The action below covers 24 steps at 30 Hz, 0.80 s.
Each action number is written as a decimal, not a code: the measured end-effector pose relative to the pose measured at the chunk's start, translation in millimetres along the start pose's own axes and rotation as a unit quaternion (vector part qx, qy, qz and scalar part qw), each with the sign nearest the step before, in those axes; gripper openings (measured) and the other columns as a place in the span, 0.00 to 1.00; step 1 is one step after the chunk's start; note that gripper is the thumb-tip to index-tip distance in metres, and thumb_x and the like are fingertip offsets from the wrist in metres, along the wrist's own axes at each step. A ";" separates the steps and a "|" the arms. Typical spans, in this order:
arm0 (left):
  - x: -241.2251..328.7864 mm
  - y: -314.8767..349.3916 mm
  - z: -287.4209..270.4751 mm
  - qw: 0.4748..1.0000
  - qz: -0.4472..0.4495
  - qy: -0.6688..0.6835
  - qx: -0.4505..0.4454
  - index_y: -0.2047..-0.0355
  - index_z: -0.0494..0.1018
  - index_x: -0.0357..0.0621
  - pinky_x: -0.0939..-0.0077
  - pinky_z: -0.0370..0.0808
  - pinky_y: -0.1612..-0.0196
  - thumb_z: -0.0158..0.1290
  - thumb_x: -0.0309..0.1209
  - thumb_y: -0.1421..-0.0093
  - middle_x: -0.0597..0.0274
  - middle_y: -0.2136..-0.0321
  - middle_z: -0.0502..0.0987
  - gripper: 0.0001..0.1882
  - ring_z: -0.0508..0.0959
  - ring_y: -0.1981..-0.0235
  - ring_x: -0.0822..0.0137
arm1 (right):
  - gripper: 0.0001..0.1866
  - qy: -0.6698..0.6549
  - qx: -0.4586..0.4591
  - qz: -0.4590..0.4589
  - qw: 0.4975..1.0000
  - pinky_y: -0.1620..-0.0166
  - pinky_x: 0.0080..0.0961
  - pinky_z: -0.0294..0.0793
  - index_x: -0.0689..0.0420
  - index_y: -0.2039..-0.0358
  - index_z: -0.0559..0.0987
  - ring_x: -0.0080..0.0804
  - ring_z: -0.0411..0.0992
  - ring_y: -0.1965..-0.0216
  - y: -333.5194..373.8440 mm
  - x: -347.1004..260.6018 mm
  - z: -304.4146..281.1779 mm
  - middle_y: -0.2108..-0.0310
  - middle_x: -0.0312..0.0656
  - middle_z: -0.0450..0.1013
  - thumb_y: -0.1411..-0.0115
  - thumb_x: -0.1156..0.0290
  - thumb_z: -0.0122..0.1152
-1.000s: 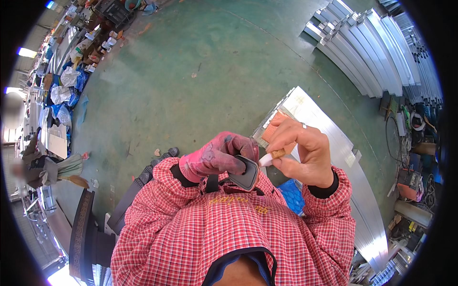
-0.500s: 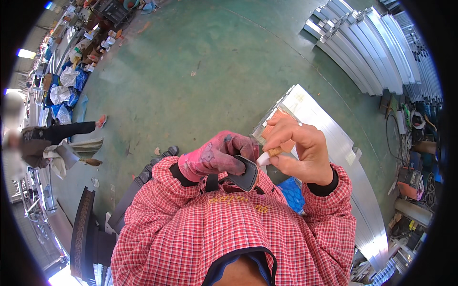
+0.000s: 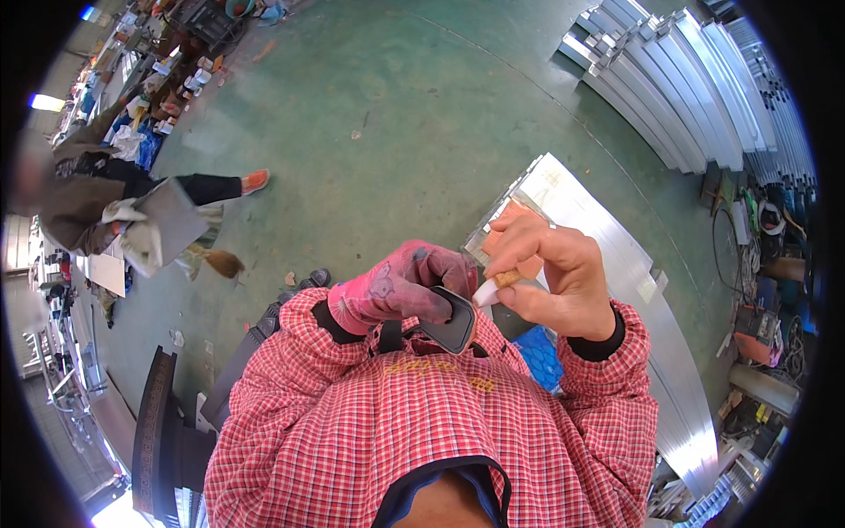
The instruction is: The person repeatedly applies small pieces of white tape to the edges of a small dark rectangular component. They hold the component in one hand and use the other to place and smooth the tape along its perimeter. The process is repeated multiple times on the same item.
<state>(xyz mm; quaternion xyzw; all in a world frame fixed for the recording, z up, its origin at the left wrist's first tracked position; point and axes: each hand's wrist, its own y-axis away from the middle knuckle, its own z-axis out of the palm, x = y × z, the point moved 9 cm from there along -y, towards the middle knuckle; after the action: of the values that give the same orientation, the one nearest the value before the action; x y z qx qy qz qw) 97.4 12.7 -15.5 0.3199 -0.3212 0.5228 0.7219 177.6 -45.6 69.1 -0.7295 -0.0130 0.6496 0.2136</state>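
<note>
My left hand [image 3: 400,286], in a stained pink glove, is closed around a small dark slab [image 3: 451,324] with rounded corners and a light rim. The slab is tilted in front of my chest, its plain dark face showing. My bare right hand [image 3: 563,277] pinches a short tan-and-white cylinder [image 3: 497,286] between thumb and fingers. The cylinder's white end points at the slab's upper right edge, very close to it; whether they touch I cannot tell. Its exact kind is not clear.
Long silver metal profiles [image 3: 607,216] lie to my right, with orange sheets [image 3: 515,216] at their far end. More profiles [image 3: 678,88] are stacked at the far right. On the left a person [image 3: 97,189] carries a grey panel [image 3: 172,220] near a broom head [image 3: 222,262]. A dark patterned beam [image 3: 151,431] stands at lower left.
The person on the left has stepped further into view toward the right, with the panel and broom. My hands and what they hold have barely moved.
</note>
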 end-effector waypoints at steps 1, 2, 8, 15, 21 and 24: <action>-1.6 0.6 -0.3 1.000 -0.013 0.005 0.003 0.83 0.66 0.38 0.75 0.63 0.67 0.53 0.23 0.60 0.62 0.77 0.68 0.06 0.67 0.72 0.69 | 0.07 0.003 -0.001 0.000 1.000 0.53 0.30 0.65 0.59 0.72 0.77 0.24 0.71 0.70 -0.1 0.4 1.4 0.75 0.34 0.75 0.54 0.80 0.58; 0.0 0.2 0.4 1.000 -0.005 0.001 0.000 0.83 0.66 0.37 0.75 0.63 0.67 0.53 0.23 0.60 0.62 0.77 0.68 0.06 0.67 0.72 0.69 | 0.07 0.005 -0.003 0.001 1.000 0.52 0.31 0.65 0.59 0.72 0.77 0.24 0.71 0.70 0.1 0.5 2.1 0.74 0.34 0.75 0.54 0.79 0.58; 1.2 -3.3 -3.9 0.998 0.069 0.010 -0.013 0.80 0.70 0.37 0.78 0.63 0.70 0.57 0.29 0.57 0.62 0.76 0.69 0.09 0.68 0.72 0.71 | 0.09 0.018 0.094 0.025 0.995 0.46 0.35 0.62 0.59 0.71 0.77 0.24 0.71 0.68 13.7 6.4 -32.5 0.75 0.33 0.74 0.56 0.80 0.60; -7.1 3.2 -20.1 0.996 0.079 0.020 0.018 0.77 0.75 0.37 0.77 0.66 0.71 0.59 0.38 0.52 0.55 0.72 0.74 0.15 0.72 0.71 0.67 | 0.07 0.021 0.430 0.152 0.890 0.62 0.13 0.69 0.65 0.65 0.75 0.18 0.69 0.67 115.8 138.2 -143.3 0.70 0.33 0.73 0.46 0.79 0.58; -21.7 0.1 -31.0 0.996 0.048 0.064 0.046 0.77 0.73 0.38 0.73 0.67 0.68 0.55 0.28 0.59 0.53 0.73 0.73 0.08 0.72 0.71 0.64 | 0.06 0.218 0.486 0.301 0.791 0.65 0.17 0.71 0.61 0.69 0.77 0.18 0.71 0.73 244.3 286.6 -156.0 0.74 0.35 0.75 0.49 0.76 0.63; -32.7 -6.5 -38.3 0.996 0.035 0.069 0.048 0.77 0.73 0.38 0.73 0.68 0.67 0.55 0.28 0.59 0.53 0.73 0.73 0.08 0.72 0.71 0.63 | 0.06 0.307 0.465 0.336 0.759 0.66 0.21 0.71 0.59 0.71 0.77 0.24 0.73 0.73 270.5 326.6 -139.8 0.75 0.38 0.74 0.50 0.76 0.63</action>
<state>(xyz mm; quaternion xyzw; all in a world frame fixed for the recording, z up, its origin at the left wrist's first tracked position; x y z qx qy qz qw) 100.6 23.7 -65.0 0.3066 -0.2562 0.5830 0.7074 291.7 -235.6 -318.5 -0.6583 0.6032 0.3468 0.2873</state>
